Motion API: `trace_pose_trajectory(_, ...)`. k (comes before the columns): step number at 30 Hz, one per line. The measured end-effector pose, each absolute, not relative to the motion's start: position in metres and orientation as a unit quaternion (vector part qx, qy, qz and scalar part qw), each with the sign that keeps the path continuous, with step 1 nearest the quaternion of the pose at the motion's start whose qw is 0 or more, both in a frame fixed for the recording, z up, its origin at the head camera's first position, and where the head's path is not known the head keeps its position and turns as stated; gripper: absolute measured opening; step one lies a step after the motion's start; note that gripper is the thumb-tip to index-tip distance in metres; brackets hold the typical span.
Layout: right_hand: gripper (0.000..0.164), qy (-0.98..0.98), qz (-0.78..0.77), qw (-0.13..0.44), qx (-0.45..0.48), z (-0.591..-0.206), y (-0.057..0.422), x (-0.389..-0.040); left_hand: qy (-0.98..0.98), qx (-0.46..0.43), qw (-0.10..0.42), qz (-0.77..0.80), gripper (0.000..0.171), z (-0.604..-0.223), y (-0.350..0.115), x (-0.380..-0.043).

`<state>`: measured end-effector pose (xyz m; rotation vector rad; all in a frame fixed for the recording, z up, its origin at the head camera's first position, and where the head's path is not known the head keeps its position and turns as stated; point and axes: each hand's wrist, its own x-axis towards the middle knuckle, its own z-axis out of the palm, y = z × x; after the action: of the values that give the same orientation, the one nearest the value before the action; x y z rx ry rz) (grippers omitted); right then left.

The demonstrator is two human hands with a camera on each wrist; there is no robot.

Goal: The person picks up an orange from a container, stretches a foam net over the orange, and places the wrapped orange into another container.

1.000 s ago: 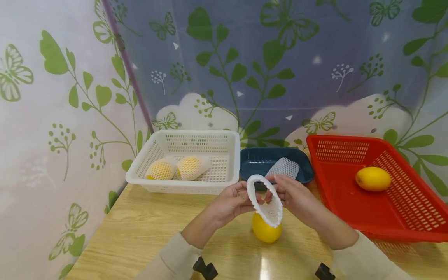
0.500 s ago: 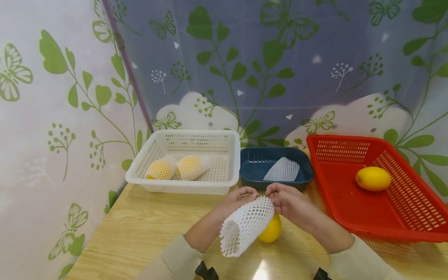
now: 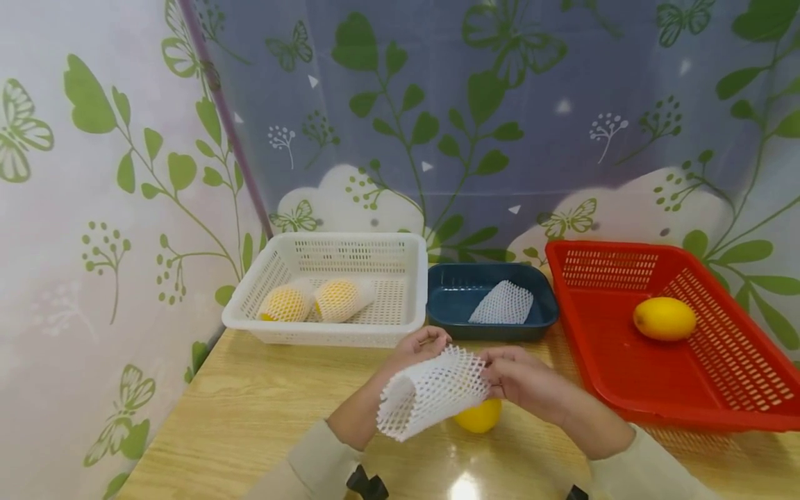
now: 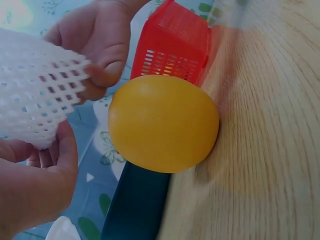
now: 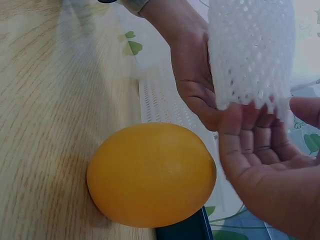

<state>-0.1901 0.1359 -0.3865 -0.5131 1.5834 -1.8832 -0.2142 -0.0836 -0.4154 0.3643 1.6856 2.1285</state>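
Note:
A white foam net sleeve (image 3: 431, 392) is held between my two hands above the table, one wide opening facing lower left in the head view. My left hand (image 3: 412, 354) pinches its far edge; in the left wrist view thumb and fingers meet at that edge. At the other side my right hand (image 3: 528, 384) pinches the rim between thumb and fingers. Below the sleeve a yellow lemon-like fruit (image 3: 480, 418) rests on the table, partly covered by the sleeve in the head view. The right wrist view shows this fruit (image 5: 152, 175) whole, apart from both hands.
At the back left, a white basket (image 3: 325, 337) holds two yellow fruits in net sleeves (image 3: 284, 304). Beside it, a dark blue tray (image 3: 494, 332) has another foam net (image 3: 503, 303) in it. To the right, a red basket (image 3: 625, 378) contains one bare yellow fruit (image 3: 664, 319).
The sleeve has turned from its opening facing up toward the camera to lying slanted, opening lower left. Over the last half second it shifted slightly left and the hands spread a little apart.

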Motion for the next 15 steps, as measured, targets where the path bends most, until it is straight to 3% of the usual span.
trace_pose_trajectory(3,0.017,0.606,-0.724,0.278,-0.177,-0.386,0.135,-0.189,0.595,0.128,0.25,0.753,0.025,-0.416,-0.085,-0.212)
trace_pose_trajectory(7,0.012,0.608,-0.741,0.247,-0.144,-0.388,0.134,-0.188,0.601,0.126,0.328,0.718,0.045,-0.417,-0.085,-0.206)
trace_pose_trajectory(11,0.014,0.606,-0.748,0.23,-0.143,-0.394,0.135,-0.188,0.601,0.137,0.338,0.711,0.045,-0.415,-0.085,-0.203)
trace_pose_trajectory(15,0.012,0.621,-0.744,0.212,-0.124,-0.397,0.137,-0.188,0.584,0.141,0.315,0.735,0.026,-0.414,-0.086,-0.203)
